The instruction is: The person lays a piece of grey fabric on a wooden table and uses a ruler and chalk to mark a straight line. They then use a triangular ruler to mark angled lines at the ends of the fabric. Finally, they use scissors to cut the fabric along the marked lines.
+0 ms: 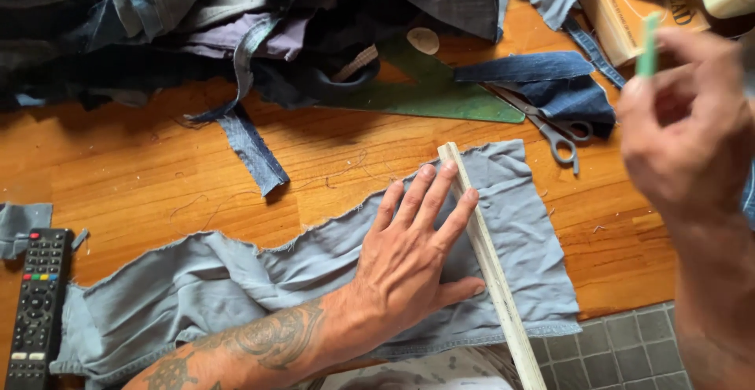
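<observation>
The left hand (409,260) lies flat, fingers (425,193) spread apart, pressing a pale grey-blue denim cloth piece (236,280) onto the wooden desk (141,178). Its fingertips and thumb touch a long, pale wooden straightedge (491,268) lying across the cloth's right part. The right hand (688,134), raised and blurred above the desk's right side, has its fingers pinched together on a thin green chalk stick (649,44). Grey metal scissors (554,126) lie beyond the cloth, between the two hands. A black remote control (38,307) sits at the cloth's left end.
</observation>
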